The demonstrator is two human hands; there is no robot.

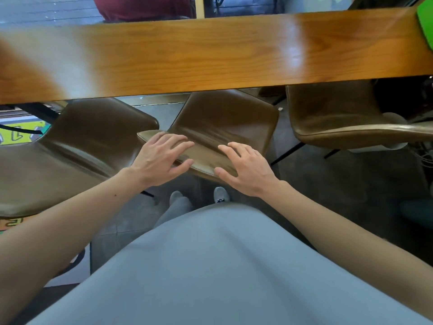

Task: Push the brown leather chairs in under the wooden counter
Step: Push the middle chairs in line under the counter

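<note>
A long wooden counter [210, 55] runs across the upper view. Three brown leather chairs stand along its near side. The middle chair [222, 118] has its seat front under the counter edge and its backrest towards me. My left hand [161, 158] and my right hand [246, 170] both lie on top of that backrest, fingers spread over it and thumbs hooked on its near edge. The left chair [82, 141] sits further out from the counter, angled, its corner close to the middle chair. The right chair [339, 113] is partly under the counter.
My grey-clothed body and shoes [221, 195] are just behind the middle chair on a dark floor. A colourful mat [21, 134] lies at the left. Cables [421, 151] trail at the right. A green object [425, 26] rests on the counter's right end.
</note>
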